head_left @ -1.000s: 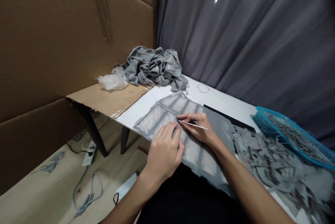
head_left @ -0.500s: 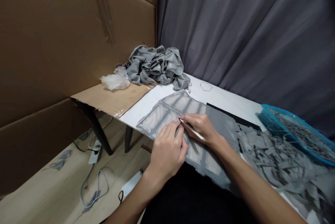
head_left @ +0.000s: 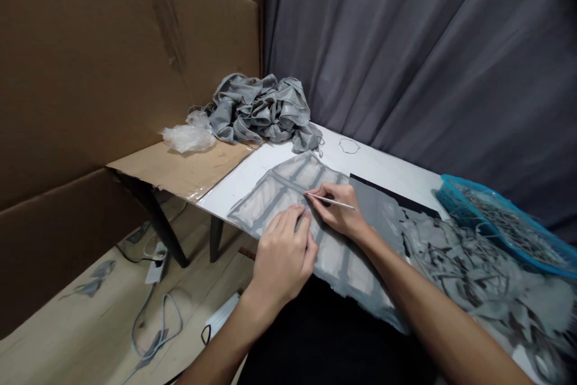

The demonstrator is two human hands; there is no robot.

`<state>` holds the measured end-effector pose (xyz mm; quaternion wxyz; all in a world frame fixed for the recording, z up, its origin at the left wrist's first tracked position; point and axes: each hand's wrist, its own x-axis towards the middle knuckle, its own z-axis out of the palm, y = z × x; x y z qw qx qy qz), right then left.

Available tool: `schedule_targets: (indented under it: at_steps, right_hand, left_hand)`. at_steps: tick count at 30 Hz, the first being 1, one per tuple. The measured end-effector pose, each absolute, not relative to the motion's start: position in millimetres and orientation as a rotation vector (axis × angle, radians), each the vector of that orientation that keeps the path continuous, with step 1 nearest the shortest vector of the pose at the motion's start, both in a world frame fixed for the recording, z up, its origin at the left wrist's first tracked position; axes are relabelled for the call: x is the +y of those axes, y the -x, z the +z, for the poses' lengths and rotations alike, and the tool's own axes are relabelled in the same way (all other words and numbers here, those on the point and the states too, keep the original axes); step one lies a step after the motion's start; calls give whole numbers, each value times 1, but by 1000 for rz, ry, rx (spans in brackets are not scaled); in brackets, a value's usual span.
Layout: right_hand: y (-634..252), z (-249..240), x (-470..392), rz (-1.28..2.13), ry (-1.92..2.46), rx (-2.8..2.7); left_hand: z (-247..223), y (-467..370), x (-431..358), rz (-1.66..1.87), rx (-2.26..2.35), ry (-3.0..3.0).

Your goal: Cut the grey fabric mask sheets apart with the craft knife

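A thin grey sheet (head_left: 331,254), marked with darker grey bands around pale panels, lies across the white table and hangs over its near edge. My left hand (head_left: 283,256) rests on it, fingers bent and laid down on the sheet, thumb apart. Just to the right, my right hand (head_left: 339,209) is closed around a slim white pen-like tool (head_left: 336,200). The tool slants low over the sheet, its tip by my fingertips near a grey band. Whether the tip touches the sheet, I cannot tell.
Crumpled grey fabric (head_left: 265,110) and a clear plastic bag (head_left: 189,134) sit at the back left. To the right are grey scraps (head_left: 478,271) and a blue basket (head_left: 451,185) of thin strips. A power strip (head_left: 157,263) and cables lie on the floor.
My right hand has moved slightly away from the left, and the white tool now lies flatter and looks thinner. My left hand stays on the sheet. The whole view has shifted a little.
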<state>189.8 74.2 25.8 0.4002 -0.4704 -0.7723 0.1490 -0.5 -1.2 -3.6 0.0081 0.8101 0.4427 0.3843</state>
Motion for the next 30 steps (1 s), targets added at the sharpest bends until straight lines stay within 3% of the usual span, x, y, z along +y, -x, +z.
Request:
schedule_targets:
  at_steps: [7, 16, 20, 30]
  right_hand:
    - [-196, 25, 67, 628, 1128, -1919]
    - [-181, 41, 89, 561, 1068, -2003]
    - [-166, 41, 112, 670, 961, -2072]
    - [-172, 28, 116, 894, 952, -2011]
  left_hand:
    - [-6, 1, -1, 1217, 1368, -2538]
    - [13, 5, -3, 1071, 1362, -2479]
    - [22, 12, 1, 1012, 1574, -2459]
    - [3, 21, 12, 989, 1624, -2524]
